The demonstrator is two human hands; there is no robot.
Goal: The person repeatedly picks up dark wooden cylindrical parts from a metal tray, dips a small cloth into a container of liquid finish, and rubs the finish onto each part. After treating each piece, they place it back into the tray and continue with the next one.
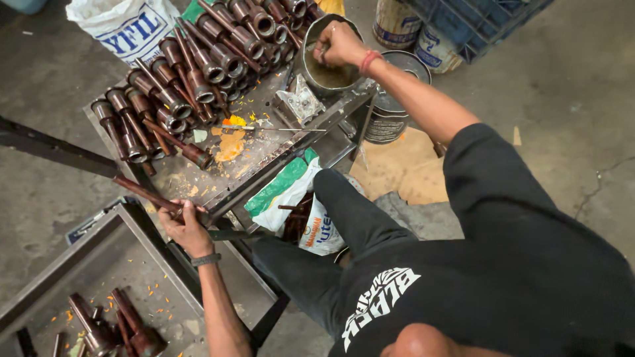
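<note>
We dip right hand [337, 43] in metal bucket [316, 69], grip unclear | left hand [185, 225] clamps brown rod [142, 192] | desk [264, 149] stacked with brown shafts [198, 66]

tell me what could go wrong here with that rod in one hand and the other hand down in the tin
The left hand holds the long brown rod by one end only, so it might tip or slip toward the lower tray. The right hand reaches into the metal tin at the table edge; a pull could tip it. The stacked brown parts are piled loosely and could roll.
</note>
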